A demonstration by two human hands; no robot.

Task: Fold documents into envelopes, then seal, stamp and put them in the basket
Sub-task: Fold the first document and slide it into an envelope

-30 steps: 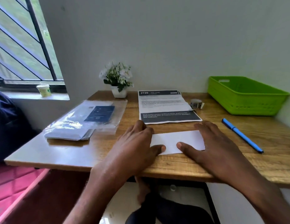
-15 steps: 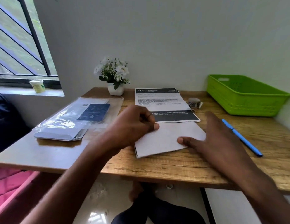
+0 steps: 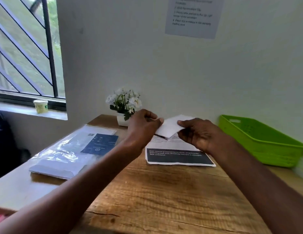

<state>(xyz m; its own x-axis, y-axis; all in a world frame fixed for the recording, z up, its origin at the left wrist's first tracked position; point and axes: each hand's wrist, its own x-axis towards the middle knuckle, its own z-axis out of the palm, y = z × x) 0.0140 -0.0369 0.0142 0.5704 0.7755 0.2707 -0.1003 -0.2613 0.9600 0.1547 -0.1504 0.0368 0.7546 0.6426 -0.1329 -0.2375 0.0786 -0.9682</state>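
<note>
Head cam: both hands pinch the small folded white paper document up off the wooden desk, left hand at its 9 o'clock edge, right hand at 3 o'clock. Looks light and floppy, so I'd hold it by the creased edges.

A wooden table stands against a pale wall. A clear plastic packet of white envelopes lies along its left edge. A small white pot of white flowers stands at the back edge. A printed sheet with a black band lies mid-table, towards the back. A green basket sits at the right edge.
</note>
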